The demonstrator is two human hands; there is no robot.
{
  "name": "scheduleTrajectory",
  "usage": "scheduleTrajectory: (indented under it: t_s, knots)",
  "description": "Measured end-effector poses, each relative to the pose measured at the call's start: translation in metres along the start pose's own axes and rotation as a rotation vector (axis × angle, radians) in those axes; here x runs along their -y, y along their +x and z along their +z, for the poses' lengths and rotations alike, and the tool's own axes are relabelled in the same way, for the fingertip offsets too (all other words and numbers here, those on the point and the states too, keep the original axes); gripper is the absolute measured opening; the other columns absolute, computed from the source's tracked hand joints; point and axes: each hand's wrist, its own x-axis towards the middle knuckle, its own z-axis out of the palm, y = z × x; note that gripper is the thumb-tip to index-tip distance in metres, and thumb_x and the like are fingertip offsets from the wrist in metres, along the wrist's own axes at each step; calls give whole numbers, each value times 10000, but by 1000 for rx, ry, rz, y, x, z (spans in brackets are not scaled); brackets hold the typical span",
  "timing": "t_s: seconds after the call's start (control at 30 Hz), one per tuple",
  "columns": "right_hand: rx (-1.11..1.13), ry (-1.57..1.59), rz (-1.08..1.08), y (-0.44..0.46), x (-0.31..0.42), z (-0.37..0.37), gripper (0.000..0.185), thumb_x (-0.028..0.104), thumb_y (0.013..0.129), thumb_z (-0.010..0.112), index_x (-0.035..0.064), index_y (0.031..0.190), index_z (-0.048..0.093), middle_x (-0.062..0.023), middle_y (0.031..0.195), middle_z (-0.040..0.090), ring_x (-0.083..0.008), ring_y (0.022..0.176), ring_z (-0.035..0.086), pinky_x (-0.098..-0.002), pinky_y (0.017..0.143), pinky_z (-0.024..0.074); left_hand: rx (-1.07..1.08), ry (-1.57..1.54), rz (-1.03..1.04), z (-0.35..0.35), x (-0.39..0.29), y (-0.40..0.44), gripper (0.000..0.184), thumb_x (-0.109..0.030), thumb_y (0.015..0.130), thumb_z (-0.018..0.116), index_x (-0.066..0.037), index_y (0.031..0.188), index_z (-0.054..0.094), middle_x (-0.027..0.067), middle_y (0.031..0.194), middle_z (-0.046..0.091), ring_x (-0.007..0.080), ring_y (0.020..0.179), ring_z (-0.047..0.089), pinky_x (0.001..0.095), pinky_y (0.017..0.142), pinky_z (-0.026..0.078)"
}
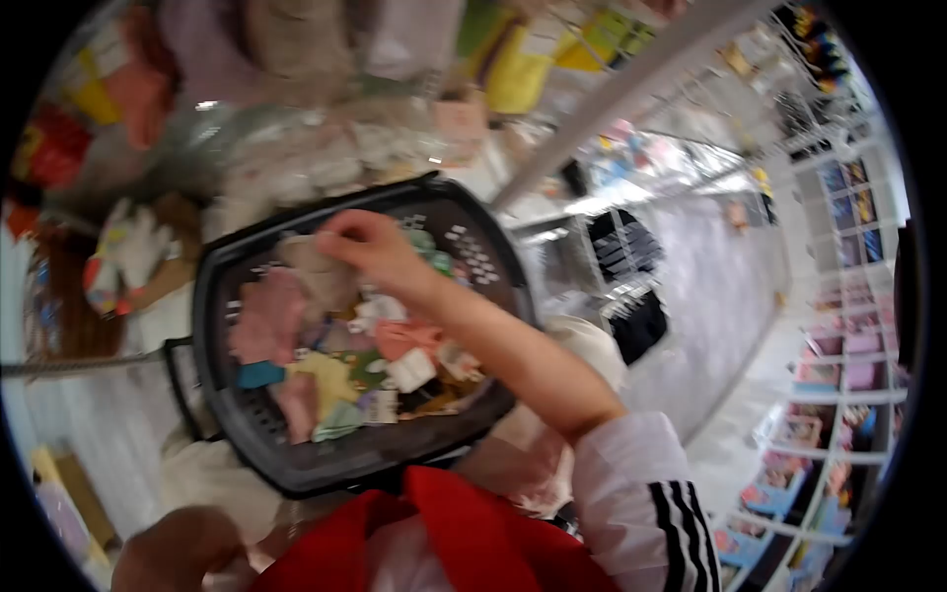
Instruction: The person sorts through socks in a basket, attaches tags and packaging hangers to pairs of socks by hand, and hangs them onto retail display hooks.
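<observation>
My right hand reaches over a dark grey plastic basket. Its fingers are pinched together on a beige piece of fabric, which hangs down inside the basket; its exact kind is blurred. Beneath it lies a jumble of small cloth items. Among them are a pink cloth at the left, a yellow one and a coral one. Small white tags or cards show between them. I cannot make out my left hand; a blurred brownish shape sits at the lower left.
Beyond the basket hang or lie wrapped pale goods. A white rack post slants across the upper right. White wire shelving with packaged goods lines the right side. Dark striped items hang beside the aisle floor.
</observation>
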Motion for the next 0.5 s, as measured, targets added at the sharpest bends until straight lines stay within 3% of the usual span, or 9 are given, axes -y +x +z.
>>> scheduleTrajectory:
  t_s: [0.03, 0.1, 0.17, 0.23, 0.27, 0.4, 0.5]
  knots:
    - [-6, -66, 27, 1, 1, -1, 142, 175, 785, 625, 52, 847, 593, 14, 805, 582, -63, 739, 510, -224, 673, 430, -43, -99, -1, 8, 2, -9, 278, -240, 877, 449, -28, 1017, 561, 53, 903, 598, 156, 748, 568, 318, 680, 458]
    - [-44, -26, 98, -5, 16, 0, 150, 177, 765, 641, 42, 817, 602, 0, 789, 588, -67, 741, 511, -218, 672, 419, 94, -465, -518, 3, -4, -13, 427, -266, 887, 434, -53, 1250, 366, 61, 1125, 508, 136, 938, 518, 317, 818, 419]
    - [-14, 100, 139, -8, 20, -1, 120, 160, 788, 628, 54, 827, 586, 20, 809, 577, -57, 748, 502, -208, 675, 409, -430, -286, -810, 47, -14, -19, 299, -249, 910, 392, -25, 1107, 413, 19, 614, 490, 189, 535, 503, 358, 603, 426]
    - [-22, 197, 187, -10, 24, 1, 86, 120, 797, 612, 55, 836, 571, 28, 807, 570, -42, 725, 492, -183, 650, 387, -520, -487, -1373, 65, -22, -8, 233, -244, 898, 395, -71, 1053, 414, 23, 544, 477, 189, 369, 387, 350, 481, 363]
    - [2, 154, 190, -10, 24, 1, 103, 152, 815, 592, 58, 850, 564, 21, 839, 575, -48, 735, 500, -193, 660, 396, -518, -636, -1553, 67, -24, -4, 234, -241, 898, 394, -67, 1053, 416, 27, 560, 480, 189, 385, 393, 347, 484, 366]
    - [28, 51, 239, -12, 19, 1, 130, 181, 835, 564, 55, 863, 551, 12, 875, 578, -51, 730, 499, -200, 663, 397, -259, -1489, -1529, 59, -21, 0, 238, -230, 897, 392, -53, 1053, 425, 41, 625, 489, 188, 451, 415, 333, 498, 379]
    - [-4, 89, 242, -10, 16, 4, 131, 174, 802, 612, 57, 821, 558, 28, 772, 565, -36, 696, 488, -173, 624, 376, -159, -1742, -1474, 58, -25, 1, 242, -222, 897, 391, -41, 1053, 431, 51, 674, 496, 187, 500, 431, 324, 508, 389]
